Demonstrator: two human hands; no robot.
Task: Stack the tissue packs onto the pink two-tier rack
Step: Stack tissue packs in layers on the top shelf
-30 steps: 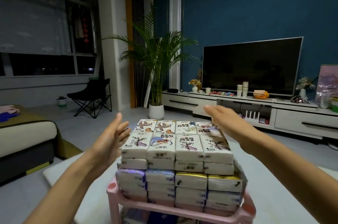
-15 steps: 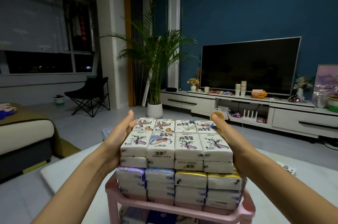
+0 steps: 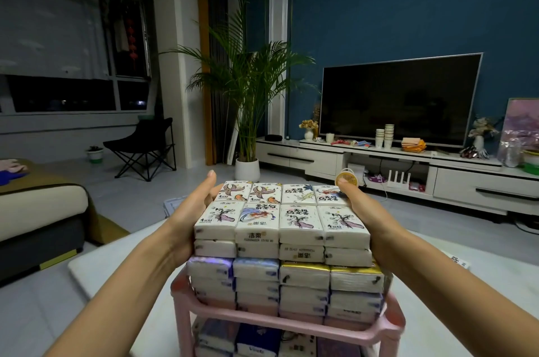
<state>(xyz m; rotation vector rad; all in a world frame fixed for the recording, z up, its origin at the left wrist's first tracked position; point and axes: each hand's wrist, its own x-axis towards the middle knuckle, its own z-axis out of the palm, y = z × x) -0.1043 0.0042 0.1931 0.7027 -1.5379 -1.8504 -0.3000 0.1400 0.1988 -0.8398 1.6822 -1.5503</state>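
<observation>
Rack point(image 3: 294, 326) lower tier cropped, contents dim. Left hand point(image 3: 192, 212) and right hand point(image 3: 366, 216) flat, pressing soft rectangular tissue packs point(image 3: 280, 222).

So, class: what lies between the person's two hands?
In the head view, the top layers of white tissue packs fill the stretch between the left hand and right hand, above the pink rack.

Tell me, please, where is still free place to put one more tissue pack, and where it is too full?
Free: the white table left of the pink rack, and the strip right of the right hand. Crowded: the rack's upper tier, where the tissue packs rise well above its rail, with the left hand flat against the stack's side.
</observation>
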